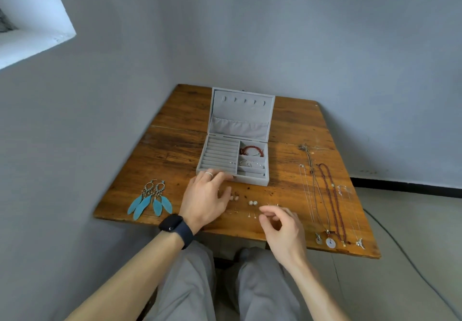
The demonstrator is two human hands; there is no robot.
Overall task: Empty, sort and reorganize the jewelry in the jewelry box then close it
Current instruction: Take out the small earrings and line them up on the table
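The box (252, 181) sits open in the middle of the worktop (175, 150). Like lies with like around it, likely so sorting is easy: feather earrings (150, 200) on the left, necklaces (330, 200) pulled straight on the right so they do not tangle, and tiny studs (252, 203) in front. Your left hand (207, 200) is by the box's front edge with fingers loose and apart. Your right hand (282, 228) curls its fingers close together near the studs, and I cannot tell if they pinch one.
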